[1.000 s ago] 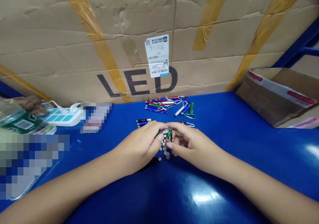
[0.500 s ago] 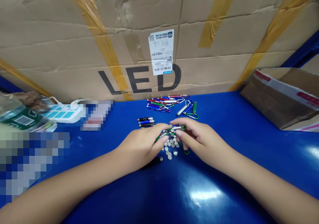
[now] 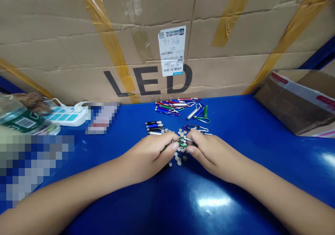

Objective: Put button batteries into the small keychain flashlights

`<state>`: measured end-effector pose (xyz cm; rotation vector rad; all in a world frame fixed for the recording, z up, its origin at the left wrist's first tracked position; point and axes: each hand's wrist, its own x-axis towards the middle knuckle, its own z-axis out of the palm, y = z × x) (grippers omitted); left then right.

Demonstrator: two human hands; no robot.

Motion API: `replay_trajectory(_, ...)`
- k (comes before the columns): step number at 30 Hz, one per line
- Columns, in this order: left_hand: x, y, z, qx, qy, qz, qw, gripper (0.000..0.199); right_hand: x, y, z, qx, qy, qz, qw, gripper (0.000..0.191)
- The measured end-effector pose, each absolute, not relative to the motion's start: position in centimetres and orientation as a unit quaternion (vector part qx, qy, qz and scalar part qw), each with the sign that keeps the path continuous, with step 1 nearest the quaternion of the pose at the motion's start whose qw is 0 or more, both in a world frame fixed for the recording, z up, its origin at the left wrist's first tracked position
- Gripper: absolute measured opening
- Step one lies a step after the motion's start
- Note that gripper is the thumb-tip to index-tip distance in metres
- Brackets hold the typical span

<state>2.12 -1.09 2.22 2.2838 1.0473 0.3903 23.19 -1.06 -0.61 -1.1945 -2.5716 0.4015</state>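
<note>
**Green keychain torch being worked by both hands over loose button cells**

A green keychain torch is being pinched at mid-table, the left hand and right hand being held together on it. Silver button cells are being left loose beneath the hands. Toward the far side, a cluster of coloured keychain torches is being kept with clips attached; short torch barrels are lying to the left, and carabiner clips to the right. The count of finished pieces cannot be told. The work is being crowded only by the loose cells; a power strip and an open carton are standing well apart.

Hands now lower, closer together
</note>
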Motion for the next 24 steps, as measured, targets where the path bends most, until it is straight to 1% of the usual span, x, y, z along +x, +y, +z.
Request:
replay_trajectory(5,2.0,-0.9,2.2,0.846,0.392,0.168,0.321,0.025,23.2,-1.0,-0.9,-0.394,-0.890,0.169,0.157,0.025)
replay_trajectory(10,1.8,-0.1,1.6,0.820,0.400,0.205,0.354,0.021,23.3,-1.1,-0.6,-0.351,-0.883,0.253,0.182,0.025)
replay_trajectory(12,1.8,0.3,1.3,0.793,0.393,0.234,0.403,0.019,23.2,-1.2,-0.6,-0.333,-0.877,0.280,0.203,0.028)
replay_trajectory(15,2.0,0.4,1.1,0.722,0.386,0.248,0.518,0.020,23.0,-1.3,-0.9,-0.309,-0.862,0.315,0.250,0.031)
replay_trajectory(17,2.1,0.4,1.1,0.702,0.379,0.243,0.552,0.024,22.7,-1.4,-1.3,-0.310,-0.851,0.323,0.275,0.032)
replay_trajectory(18,2.2,0.3,1.1,0.705,0.382,0.238,0.549,0.025,22.6,-1.5,-1.6,-0.317,-0.846,0.322,0.284,0.033)
replay_trajectory(20,2.5,0.0,1.2,0.728,0.400,0.229,0.507,0.027,22.3,-1.7,-2.0,-0.330,-0.835,0.318,0.304,0.034)
replay_trajectory(24,3.0,-1.1,1.3,0.808,0.417,0.222,0.353,0.030,21.3,-2.0,-2.7,-0.345,-0.806,0.315,0.363,0.039)
